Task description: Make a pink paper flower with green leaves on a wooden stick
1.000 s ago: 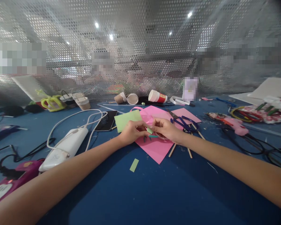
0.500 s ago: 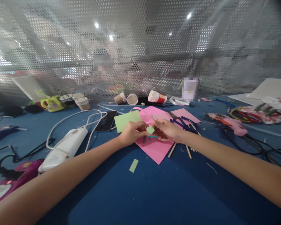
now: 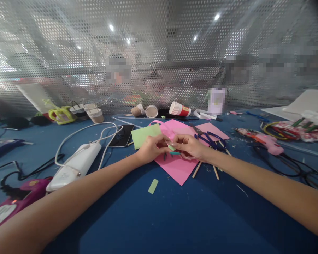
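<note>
My left hand (image 3: 154, 149) and my right hand (image 3: 188, 146) meet over pink paper (image 3: 178, 172) on the blue table. Between their fingertips is a small piece of green paper (image 3: 171, 147), pinched from both sides and partly hidden by the fingers. A short teal strip (image 3: 175, 153) shows just below it; I cannot tell which hand touches it. Behind my left hand lies a larger green sheet (image 3: 145, 135). Scissors with dark blue handles (image 3: 214, 140) rest beyond my right hand, near several thin wooden sticks (image 3: 197, 169). A green paper scrap (image 3: 153, 186) lies nearer me.
On the left are a white power strip (image 3: 75, 165) with a looping cable, a black phone (image 3: 122, 135) and a magenta device (image 3: 29, 197). Paper cups (image 3: 179, 109) lie along the perforated metal screen (image 3: 159, 63). A pink glue gun (image 3: 267, 143) with black cord is at right.
My right hand has moved in to the left, and its fingers have closed on the small green paper. The paper now shows less between the fingertips.
</note>
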`<state>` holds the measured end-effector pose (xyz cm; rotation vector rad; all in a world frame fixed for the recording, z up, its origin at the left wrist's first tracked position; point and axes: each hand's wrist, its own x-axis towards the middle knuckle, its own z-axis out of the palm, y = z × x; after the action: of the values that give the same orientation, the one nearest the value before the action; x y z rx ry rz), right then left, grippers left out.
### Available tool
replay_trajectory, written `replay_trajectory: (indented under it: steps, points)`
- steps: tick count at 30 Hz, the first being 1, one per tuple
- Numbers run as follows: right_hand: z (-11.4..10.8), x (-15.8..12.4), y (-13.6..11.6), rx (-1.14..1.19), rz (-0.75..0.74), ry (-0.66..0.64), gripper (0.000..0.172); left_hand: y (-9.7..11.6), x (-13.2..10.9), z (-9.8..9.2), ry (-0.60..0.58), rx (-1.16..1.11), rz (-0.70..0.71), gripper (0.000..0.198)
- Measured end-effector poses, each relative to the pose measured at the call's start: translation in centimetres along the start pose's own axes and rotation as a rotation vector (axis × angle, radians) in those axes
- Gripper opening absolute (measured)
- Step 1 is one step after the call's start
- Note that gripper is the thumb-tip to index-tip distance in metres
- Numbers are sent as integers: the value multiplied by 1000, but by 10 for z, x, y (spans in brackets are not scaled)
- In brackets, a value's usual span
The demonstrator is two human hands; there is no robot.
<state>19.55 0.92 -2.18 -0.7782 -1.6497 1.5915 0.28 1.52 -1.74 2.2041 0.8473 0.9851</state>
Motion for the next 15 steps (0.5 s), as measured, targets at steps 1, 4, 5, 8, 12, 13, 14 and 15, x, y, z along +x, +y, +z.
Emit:
replay_trajectory:
  steps: [1, 4, 5, 8, 12, 13, 14, 15]
  points:
    - [1, 0, 0, 8, -13, 26, 35, 0, 0, 0, 17, 8, 4, 34]
    - [8, 0, 1, 51, -60, 131, 36, 0, 0, 1, 64, 64, 22, 31]
    - [10, 0, 2, 66, -78, 164, 37, 1, -1, 1, 83, 80, 18, 31]
    - [16, 0, 3, 106, -116, 237, 39, 3, -2, 0, 73, 93, -3, 29]
    - [19, -1, 3, 122, -106, 274, 40, 6, -6, 0, 7, 183, 47, 30]
    - [19, -1, 3, 115, -105, 269, 39, 6, -6, 0, 12, 194, 44, 30]
    - [19, -1, 3, 104, -110, 260, 39, 6, -6, -1, 23, 185, 26, 31]
    - [19, -1, 3, 89, -123, 251, 39, 6, -5, -1, 31, 150, -3, 33]
